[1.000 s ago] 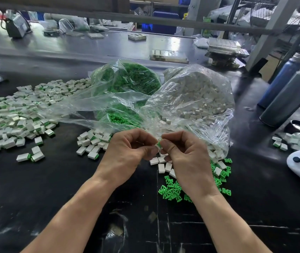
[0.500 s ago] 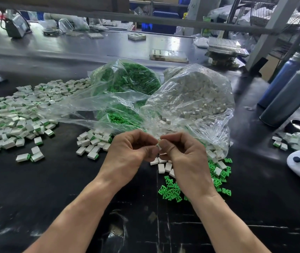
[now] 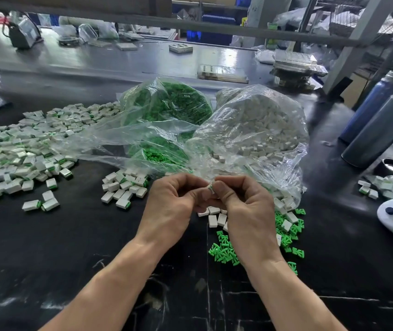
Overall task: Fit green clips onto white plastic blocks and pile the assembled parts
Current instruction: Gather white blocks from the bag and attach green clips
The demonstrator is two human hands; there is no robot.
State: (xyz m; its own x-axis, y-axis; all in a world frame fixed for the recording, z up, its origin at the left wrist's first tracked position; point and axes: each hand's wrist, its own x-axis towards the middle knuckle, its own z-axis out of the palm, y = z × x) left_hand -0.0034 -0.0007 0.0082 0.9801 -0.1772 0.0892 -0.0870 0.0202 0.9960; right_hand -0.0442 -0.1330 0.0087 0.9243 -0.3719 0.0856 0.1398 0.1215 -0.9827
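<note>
Head view: both hands meet above the bench [image 3: 47, 259], pinching one white block [image 3: 210, 188] between them. Left hand [image 3: 174, 206] has its fingers curled round the block's near side; right hand [image 3: 243, 206] has thumb and forefinger closed on the other end, likely pressing a clip in, though the clip itself is hidden by the fingertips. Step in hand looks like the fit itself, not yet released. Loose clips [image 3: 224, 252] and bare blocks [image 3: 214, 218] lie just below the hands; supply bags [image 3: 250, 130] sit behind. Finished pile [image 3: 18, 151] spreads to the left, with a smaller cluster [image 3: 123, 187] nearer. Next move probably calls for seating the clip fully, then tossing the part left onto the pile.
</note>
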